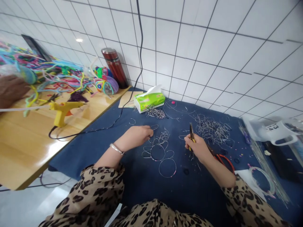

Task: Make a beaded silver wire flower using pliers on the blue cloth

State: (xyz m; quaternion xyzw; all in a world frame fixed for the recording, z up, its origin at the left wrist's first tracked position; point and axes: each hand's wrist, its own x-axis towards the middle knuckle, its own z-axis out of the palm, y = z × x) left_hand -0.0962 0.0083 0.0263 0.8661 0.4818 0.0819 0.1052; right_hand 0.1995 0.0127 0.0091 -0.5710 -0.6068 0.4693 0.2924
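Note:
My right hand (197, 146) is closed around small pliers (191, 134) with yellow handles, their dark jaws pointing up and away. Beside it, thin wire ends (183, 135) stick out to the left. My left hand (139, 134), fingers pinched together, seems to hold a thin bent wire (155, 127) whose end shows past the fingertips. Between the hands lie looped wire pieces (163, 138) and a wire ring (157, 153). Nearer to me is another wire ring (167, 167) with small pink beads. A tangled heap of wire (211, 129) lies beyond my right hand.
On the blue cloth stand a green tissue pack (149, 100) and a beaded wire bundle (156, 112). Orange-handled cutters (224, 160) lie right, near a white mug (281, 130). The wooden table (28, 151) holds a yellow glue gun (62, 112), a red flask (115, 67) and another person's hand (13, 90).

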